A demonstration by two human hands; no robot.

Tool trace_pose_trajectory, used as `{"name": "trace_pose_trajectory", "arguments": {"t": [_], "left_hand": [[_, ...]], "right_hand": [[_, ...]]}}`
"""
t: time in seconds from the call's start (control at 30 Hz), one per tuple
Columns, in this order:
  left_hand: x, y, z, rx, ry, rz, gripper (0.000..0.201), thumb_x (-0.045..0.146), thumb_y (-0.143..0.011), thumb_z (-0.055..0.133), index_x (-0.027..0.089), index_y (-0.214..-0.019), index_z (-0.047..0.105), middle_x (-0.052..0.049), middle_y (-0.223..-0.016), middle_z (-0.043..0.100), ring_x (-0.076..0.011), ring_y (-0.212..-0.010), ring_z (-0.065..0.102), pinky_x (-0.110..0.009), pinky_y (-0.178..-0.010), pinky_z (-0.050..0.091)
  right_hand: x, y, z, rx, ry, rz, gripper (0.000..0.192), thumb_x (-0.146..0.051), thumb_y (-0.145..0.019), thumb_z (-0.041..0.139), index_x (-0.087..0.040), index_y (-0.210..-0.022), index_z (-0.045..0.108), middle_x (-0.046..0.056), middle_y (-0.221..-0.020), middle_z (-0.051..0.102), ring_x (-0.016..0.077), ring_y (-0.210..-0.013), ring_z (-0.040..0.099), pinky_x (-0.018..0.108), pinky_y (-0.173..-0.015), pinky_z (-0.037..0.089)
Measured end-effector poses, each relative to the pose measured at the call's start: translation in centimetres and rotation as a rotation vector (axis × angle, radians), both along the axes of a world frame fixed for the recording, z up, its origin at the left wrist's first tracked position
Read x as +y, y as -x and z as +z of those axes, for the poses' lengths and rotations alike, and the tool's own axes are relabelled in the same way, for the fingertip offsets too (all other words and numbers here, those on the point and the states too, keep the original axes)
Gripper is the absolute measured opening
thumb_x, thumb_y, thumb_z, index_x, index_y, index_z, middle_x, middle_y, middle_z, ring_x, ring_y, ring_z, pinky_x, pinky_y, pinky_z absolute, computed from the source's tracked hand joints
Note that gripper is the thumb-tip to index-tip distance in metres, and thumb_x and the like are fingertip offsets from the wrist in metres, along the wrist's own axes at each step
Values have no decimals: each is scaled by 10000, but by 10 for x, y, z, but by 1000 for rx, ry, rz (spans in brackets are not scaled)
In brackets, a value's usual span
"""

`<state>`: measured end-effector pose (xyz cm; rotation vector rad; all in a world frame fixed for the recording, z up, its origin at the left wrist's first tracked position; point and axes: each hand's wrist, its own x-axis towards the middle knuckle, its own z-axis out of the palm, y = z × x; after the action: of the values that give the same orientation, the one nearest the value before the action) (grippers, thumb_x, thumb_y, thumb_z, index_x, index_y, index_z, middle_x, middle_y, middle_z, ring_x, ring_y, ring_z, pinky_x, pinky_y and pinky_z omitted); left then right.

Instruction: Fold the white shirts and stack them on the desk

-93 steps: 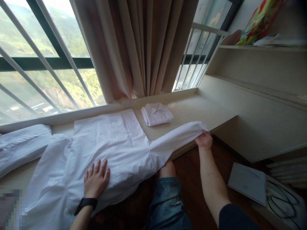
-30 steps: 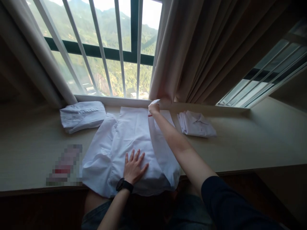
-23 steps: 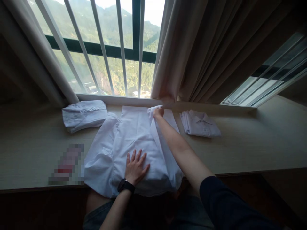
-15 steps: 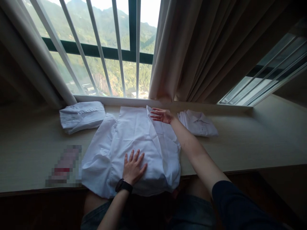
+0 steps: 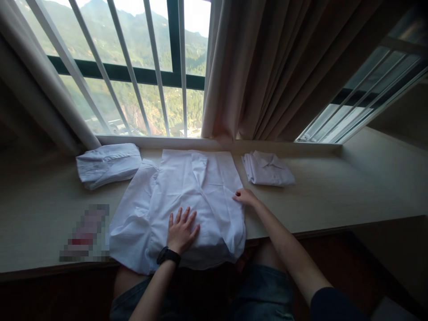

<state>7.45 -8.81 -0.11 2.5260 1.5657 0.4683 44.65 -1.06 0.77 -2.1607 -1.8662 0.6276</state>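
Head view: white shirt (image 5: 187, 196) lies spread flat on the worktop (image 5: 334, 191), right in front of me, its near hem hanging just over the front edge. Right side of the shirt is folded inward, with the sleeve (image 5: 199, 167) lying up the middle toward the window. Left sleeve bunched out to the left, not folded.

My left hand (image 5: 181, 232): fingers spread, palm flat, pressing on the lower middle of the shirt. Black watch (image 5: 168, 256) on that wrist.

My right hand (image 5: 245, 196): at the shirt's right folded edge, fingertips touching the fabric. Fingers look loosely curled; can't tell if they pinch the edge or just rest on it.

Other stuff on the worktop: one folded white shirt (image 5: 107, 164) far left near the window, just beside the spread shirt's left shoulder. A second, smaller folded shirt (image 5: 267, 174) to the right, close to but apart from the spread one. Blurred patch (image 5: 85, 234) at near left. Beige curtain (image 5: 267, 67) hangs behind, its hem reaching the sill above the shirt.
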Motion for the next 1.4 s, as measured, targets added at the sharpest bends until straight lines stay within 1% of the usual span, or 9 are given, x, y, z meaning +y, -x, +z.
{"name": "trace_pose_trajectory", "arguments": {"t": [0.33, 0.47, 0.53, 0.67, 0.77, 0.83, 0.9, 1.03, 1.4], "left_hand": [[1, 0, -1, 14, -25, -6, 529, 486, -945, 473, 323, -1447, 512, -56, -1571, 403, -350, -1475, 279, -611, -1185, 145], [-3, -5, 12, -4, -86, -31, 522, 427, -915, 533, 265, -1411, 554, -112, -1519, 461, -363, -1439, 330, -613, -1180, 165], [-8, -18, 21, -50, -82, -50, 522, 375, -910, 538, 237, -1413, 552, -146, -1403, 557, -336, -1347, 451, -547, -1151, 278], [-17, -66, 34, -254, 175, -12, 559, 344, -942, 481, 223, -1487, 458, -118, -1088, 683, -240, -976, 656, -377, -904, 496], [-15, -102, 34, -425, 449, 63, 470, 306, -876, 582, 180, -1326, 628, -101, -1030, 728, -219, -912, 685, -330, -873, 508], [-10, -115, 35, -482, 532, 100, 339, 251, -834, 617, 160, -1140, 731, -91, -993, 754, -212, -910, 698, -309, -868, 514], [-7, -118, 37, -512, 520, 125, 289, 217, -836, 599, 154, -1074, 751, -85, -1005, 764, -198, -910, 707, -295, -864, 521], [-12, -108, 38, -596, 460, 197, 330, 220, -869, 569, 147, -1154, 719, -88, -1095, 749, -171, -902, 712, -300, -888, 532], [-41, -103, 10, -660, 457, 352, 414, 233, -813, 609, 124, -1208, 665, -96, -1119, 696, -147, -836, 671, -281, -845, 527]], "right_hand": [[-30, -23, -24, 123, -145, -25, 260, -424, -847, 626, -260, -970, 786, 17, -963, 768, 205, -899, 694, 271, -788, 479], [-34, -18, -32, 189, -201, -70, 293, -444, -852, 608, -251, -975, 789, 36, -978, 770, 227, -910, 703, 302, -817, 510], [-37, -15, -36, 228, -224, -88, 305, -459, -847, 606, -253, -980, 788, 38, -1013, 767, 232, -937, 704, 308, -834, 521], [-40, -13, -42, 290, -240, -129, 319, -473, -843, 603, -240, -962, 785, 50, -1030, 765, 241, -972, 704, 330, -873, 534], [-38, -14, -43, 324, -222, -136, 326, -455, -850, 606, -221, -1001, 776, 53, -1051, 761, 233, -981, 705, 328, -882, 541], [-37, -15, -42, 336, -204, -128, 329, -443, -859, 606, -213, -1030, 768, 48, -1069, 758, 224, -990, 705, 318, -880, 543], [-36, -15, -40, 336, -187, -115, 339, -440, -873, 596, -209, -1058, 762, 45, -1081, 756, 218, -1000, 703, 310, -880, 542], [-37, -13, -35, 304, -155, -70, 347, -476, -876, 604, -218, -1037, 772, 39, -1033, 765, 214, -960, 706, 288, -843, 533], [-43, -21, -17, 34, -195, 39, 400, -540, -876, 596, -198, -767, 773, 86, -903, 738, 248, -1035, 615, 317, -967, 414]]}}
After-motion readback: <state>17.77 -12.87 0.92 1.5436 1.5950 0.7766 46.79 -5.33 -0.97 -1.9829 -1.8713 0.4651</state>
